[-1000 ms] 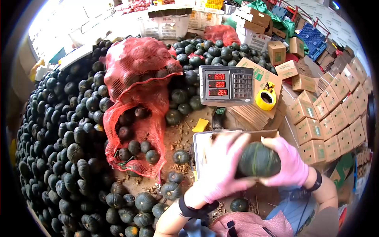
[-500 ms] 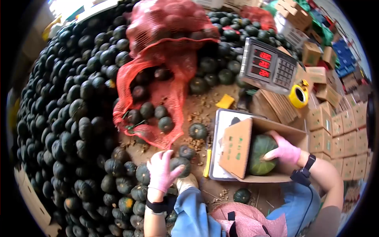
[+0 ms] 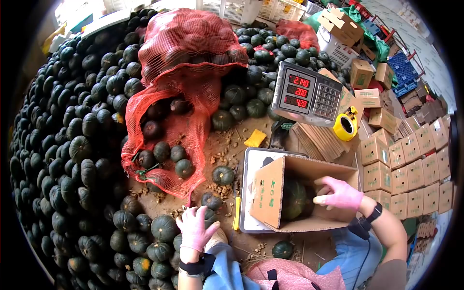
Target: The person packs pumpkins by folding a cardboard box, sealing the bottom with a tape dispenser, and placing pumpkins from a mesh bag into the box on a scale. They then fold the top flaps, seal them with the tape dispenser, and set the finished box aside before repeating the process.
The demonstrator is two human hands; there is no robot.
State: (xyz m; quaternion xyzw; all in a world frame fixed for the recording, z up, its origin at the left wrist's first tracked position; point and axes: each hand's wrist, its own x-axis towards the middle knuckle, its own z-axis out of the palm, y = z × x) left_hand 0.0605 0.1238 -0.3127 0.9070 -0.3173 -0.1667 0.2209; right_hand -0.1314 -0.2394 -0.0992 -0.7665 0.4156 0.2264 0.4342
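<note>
My right hand [image 3: 340,194], in a pink glove with bare fingertips, is open inside a cardboard box [image 3: 265,197]. A dark green pumpkin [image 3: 296,200] lies in the box, just left of my fingertips, and they look apart from it. The box rests on the white platform of a scale [image 3: 249,181], whose red display [image 3: 299,89] is lit. My left hand [image 3: 196,229], gloved the same way, is open with fingers spread over the floor. Just behind its fingers sits a small dark pumpkin [image 3: 210,217], partly hidden by them.
A large heap of dark pumpkins [image 3: 79,149] fills the left side. Behind the hands lies a red mesh sack [image 3: 193,41] spilling pumpkins. Flattened cardboard [image 3: 316,141] and a yellow tape dispenser [image 3: 344,126] are beyond the box. Stacked cartons [image 3: 413,171] stand at right.
My right hand has let go of the pumpkin, which now sits lower in the box. My left hand stays open near the small pumpkin. The whole view has shifted, and the scale digits are now readable.
</note>
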